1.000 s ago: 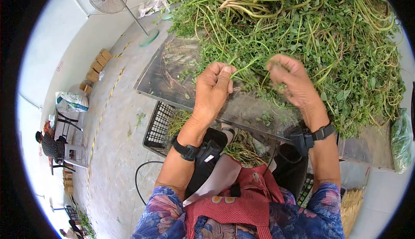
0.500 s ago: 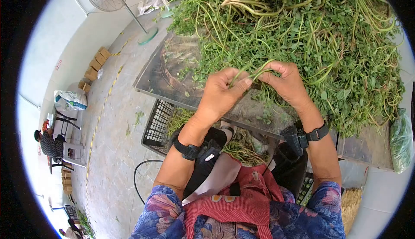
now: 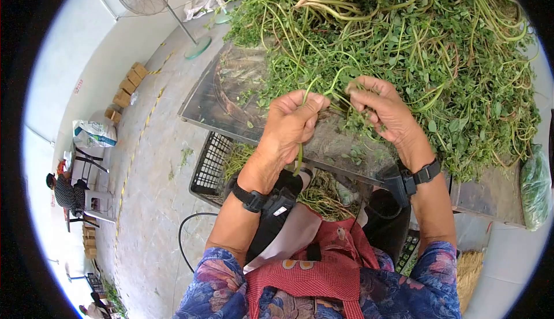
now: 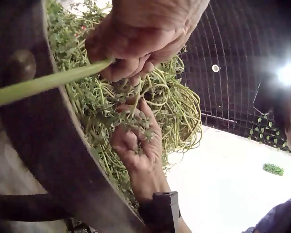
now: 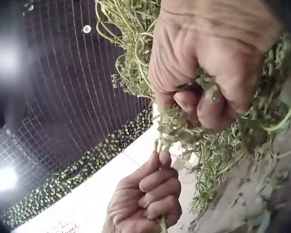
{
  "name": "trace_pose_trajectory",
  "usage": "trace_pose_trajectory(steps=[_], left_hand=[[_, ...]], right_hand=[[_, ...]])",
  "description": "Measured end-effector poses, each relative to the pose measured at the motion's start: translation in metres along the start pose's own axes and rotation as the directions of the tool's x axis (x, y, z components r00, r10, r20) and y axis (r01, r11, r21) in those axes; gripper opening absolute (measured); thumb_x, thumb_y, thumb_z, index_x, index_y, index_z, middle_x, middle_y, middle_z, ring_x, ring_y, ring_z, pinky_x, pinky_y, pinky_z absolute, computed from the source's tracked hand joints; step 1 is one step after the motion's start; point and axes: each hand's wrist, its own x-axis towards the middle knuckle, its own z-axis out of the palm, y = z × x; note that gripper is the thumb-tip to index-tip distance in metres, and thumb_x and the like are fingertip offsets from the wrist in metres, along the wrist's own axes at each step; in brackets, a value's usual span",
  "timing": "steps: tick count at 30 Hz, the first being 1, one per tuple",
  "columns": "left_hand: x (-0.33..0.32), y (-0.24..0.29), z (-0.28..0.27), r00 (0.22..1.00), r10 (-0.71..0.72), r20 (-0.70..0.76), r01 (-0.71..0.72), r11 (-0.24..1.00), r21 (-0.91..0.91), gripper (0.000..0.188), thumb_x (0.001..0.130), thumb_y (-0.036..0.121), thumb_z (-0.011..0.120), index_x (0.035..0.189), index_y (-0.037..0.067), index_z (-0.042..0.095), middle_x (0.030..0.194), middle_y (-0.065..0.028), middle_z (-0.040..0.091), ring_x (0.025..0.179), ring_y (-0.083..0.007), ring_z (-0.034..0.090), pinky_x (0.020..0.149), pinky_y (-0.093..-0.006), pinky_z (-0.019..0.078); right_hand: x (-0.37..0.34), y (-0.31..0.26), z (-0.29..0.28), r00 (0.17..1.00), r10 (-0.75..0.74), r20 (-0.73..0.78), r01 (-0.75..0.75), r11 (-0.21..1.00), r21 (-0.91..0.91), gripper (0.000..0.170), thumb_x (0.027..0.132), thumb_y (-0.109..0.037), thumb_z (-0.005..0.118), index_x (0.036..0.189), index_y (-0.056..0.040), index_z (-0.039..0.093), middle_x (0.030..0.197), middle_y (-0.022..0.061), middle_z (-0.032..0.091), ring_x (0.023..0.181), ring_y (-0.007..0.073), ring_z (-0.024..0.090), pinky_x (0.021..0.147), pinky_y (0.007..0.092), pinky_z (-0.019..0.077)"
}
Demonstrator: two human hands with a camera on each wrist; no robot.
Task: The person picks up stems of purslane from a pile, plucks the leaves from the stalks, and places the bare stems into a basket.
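One green stem [image 4: 48, 85] ran through the left hand [image 3: 291, 121], its lower end dangling on the near side of that palm, and a hard tug could have snapped it. That hand's thumb and fingers were pinched closed on it; the right hand [image 3: 385, 106], near it, curled its fingers round leafy sprigs [image 5: 172, 124], which might have snagged in the heap of greens [image 3: 398, 45] beyond both hands.

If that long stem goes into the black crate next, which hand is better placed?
Probably the left hand: it holds the stem and is nearer the crate. The right hand is farther off, gripping leaves.
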Motion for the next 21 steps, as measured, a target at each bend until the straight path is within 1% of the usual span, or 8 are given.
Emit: trace_pose_trajectory(steps=[2, 6, 7, 10, 11, 13, 16, 21], left_hand=[[0.000, -0.001, 0.002, 1.000, 0.003, 0.021, 0.001, 0.984, -0.176, 0.017, 0.088, 0.016, 0.058, 0.090, -0.001, 0.060, 0.052, 0.0046, 0.042, 0.040, -0.0028, 0.030, 0.035, -0.0181, 0.0215], [0.004, -0.005, 0.001, 0.998, 0.035, -0.057, -0.049, 0.968, -0.245, 0.017, 0.090, 0.015, 0.055, 0.092, -0.001, 0.058, 0.053, 0.0040, 0.041, 0.040, -0.0030, 0.030, 0.035, -0.0178, 0.0224], [0.004, -0.004, 0.003, 0.997, 0.037, -0.073, -0.052, 0.973, -0.223, 0.017, 0.090, 0.016, 0.054, 0.092, -0.001, 0.058, 0.053, 0.0037, 0.041, 0.040, -0.0032, 0.030, 0.035, -0.0179, 0.0225], [0.004, -0.008, 0.009, 0.998, 0.043, -0.049, -0.052, 0.978, -0.201, 0.019, 0.092, 0.018, 0.052, 0.092, 0.000, 0.058, 0.053, 0.0031, 0.042, 0.040, -0.0035, 0.031, 0.035, -0.0180, 0.0224], [0.003, -0.010, 0.010, 0.999, 0.050, -0.019, -0.053, 0.979, -0.196, 0.019, 0.092, 0.019, 0.051, 0.092, 0.001, 0.058, 0.052, 0.0028, 0.042, 0.040, -0.0037, 0.031, 0.035, -0.0181, 0.0224], [0.001, -0.009, 0.013, 1.000, 0.021, 0.015, -0.018, 0.976, -0.218, 0.020, 0.092, 0.020, 0.051, 0.092, 0.001, 0.058, 0.053, 0.0027, 0.043, 0.040, -0.0039, 0.031, 0.035, -0.0183, 0.0222], [0.001, -0.011, 0.017, 0.999, -0.023, 0.046, 0.033, 0.974, -0.224, 0.019, 0.093, 0.020, 0.051, 0.092, 0.002, 0.058, 0.053, 0.0024, 0.045, 0.039, -0.0040, 0.031, 0.035, -0.0189, 0.0221], [-0.001, -0.013, 0.017, 0.999, 0.006, 0.043, -0.002, 0.994, -0.109, 0.019, 0.091, 0.021, 0.053, 0.090, 0.002, 0.059, 0.053, 0.0025, 0.045, 0.039, -0.0045, 0.030, 0.036, -0.0191, 0.0212]], right_hand=[[-0.002, -0.001, 0.008, 0.994, -0.010, -0.108, -0.017, 0.967, -0.252, 0.018, 0.082, -0.021, 0.065, 0.092, -0.0064, 0.062, 0.063, -0.0033, 0.051, 0.043, 0.0003, 0.035, 0.038, 0.0149, 0.0236], [-0.014, -0.013, 0.014, 0.996, 0.027, 0.084, 0.010, 0.916, -0.402, 0.025, 0.081, -0.021, 0.066, 0.100, -0.0044, 0.065, 0.061, -0.0036, 0.052, 0.045, 0.0010, 0.037, 0.039, 0.0167, 0.0243], [-0.012, -0.011, 0.016, 0.999, 0.023, 0.046, 0.000, 0.892, -0.452, 0.026, 0.083, -0.019, 0.064, 0.103, -0.0036, 0.064, 0.062, -0.0032, 0.052, 0.044, 0.0010, 0.036, 0.039, 0.0169, 0.0241], [-0.003, 0.003, 0.012, 0.997, 0.013, -0.073, -0.032, 0.962, -0.271, 0.026, 0.085, -0.019, 0.062, 0.104, -0.0024, 0.063, 0.064, -0.0029, 0.052, 0.043, 0.0012, 0.036, 0.038, 0.0167, 0.0238], [-0.002, 0.006, 0.011, 0.997, 0.016, -0.075, -0.036, 0.962, -0.271, 0.026, 0.085, -0.019, 0.062, 0.104, -0.0024, 0.063, 0.064, -0.0029, 0.052, 0.043, 0.0012, 0.036, 0.038, 0.0167, 0.0238], [0.001, 0.010, 0.008, 0.997, 0.031, -0.067, -0.031, 0.999, -0.007, 0.030, 0.086, -0.020, 0.061, 0.109, -0.0011, 0.059, 0.067, -0.0019, 0.052, 0.042, 0.0018, 0.037, 0.037, 0.0163, 0.0237], [0.002, 0.010, 0.010, 1.000, 0.010, -0.012, -0.009, 0.997, 0.080, 0.034, 0.085, -0.023, 0.064, 0.110, -0.0005, 0.057, 0.067, -0.0011, 0.052, 0.042, 0.0022, 0.037, 0.037, 0.0160, 0.0233], [0.003, 0.012, 0.010, 0.996, 0.015, -0.092, -0.024, 0.994, -0.104, 0.028, 0.083, -0.022, 0.066, 0.101, -0.0014, 0.058, 0.066, -0.0010, 0.052, 0.042, 0.0022, 0.037, 0.037, 0.0157, 0.0233]])
